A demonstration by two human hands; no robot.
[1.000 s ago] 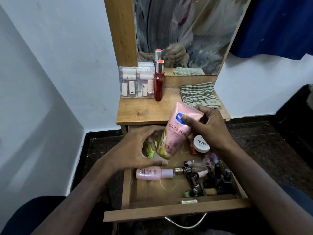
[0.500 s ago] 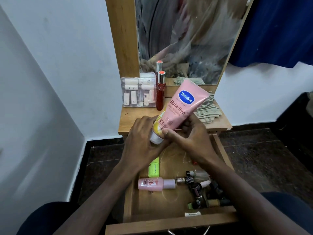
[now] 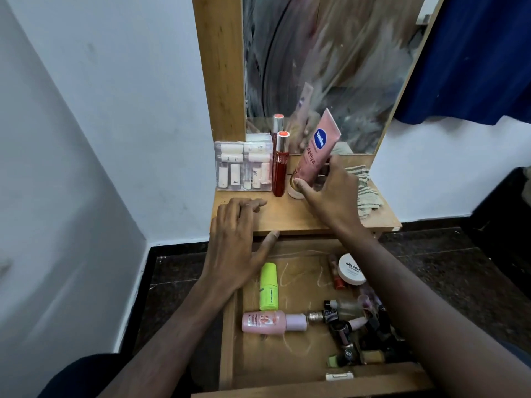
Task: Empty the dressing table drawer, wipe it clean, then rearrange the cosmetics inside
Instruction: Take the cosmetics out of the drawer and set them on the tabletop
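My right hand [image 3: 330, 193] grips a pink lotion tube [image 3: 314, 152], standing it cap-down on the dressing table top [image 3: 290, 219] beside a red bottle [image 3: 280, 168]. My left hand [image 3: 235, 245] rests open over the table's front edge, holding nothing. Below, the wooden drawer [image 3: 230, 340] is pulled out. Inside lie a lime green bottle [image 3: 268, 285], a pink bottle [image 3: 273, 321], a white nail polish remover jar [image 3: 350, 268] and several small nail polish bottles [image 3: 347, 334] heaped at the right, partly hidden by my right forearm.
A clear case of small white bottles [image 3: 244, 166] stands at the back left of the table top. A folded checked cloth [image 3: 366, 193] lies at its right. A mirror [image 3: 324, 67] rises behind. White walls flank the table; a blue curtain [image 3: 474, 58] hangs at the right.
The pink tube went from both hands above the drawer up to the table top, held now by my right hand only. My left hand let go and settled on the table's edge.
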